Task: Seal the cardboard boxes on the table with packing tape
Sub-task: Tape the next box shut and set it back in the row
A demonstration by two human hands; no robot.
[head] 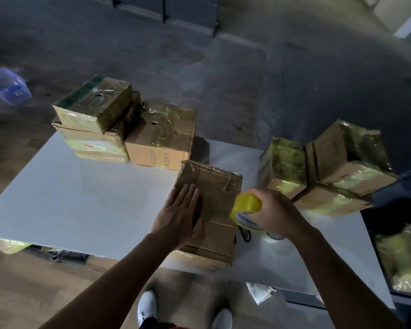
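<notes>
Your left hand (pixel 178 211) lies flat, fingers straight and together, pressing on top of the box (pixel 220 191) at the table's (pixel 81 198) near edge. Just right of that box, your right hand (pixel 277 210) is curled around the yellow tape roll (pixel 246 205), which touches the box's right side. Behind the box stands a taped box (pixel 161 138), a stack of boxes (pixel 93 115) further left, and wrapped boxes (pixel 342 162) to the right.

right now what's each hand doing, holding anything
Left hand: open, flat, pressing on the cardboard box.
Right hand: closed, gripping the yellow tape roll.
</notes>
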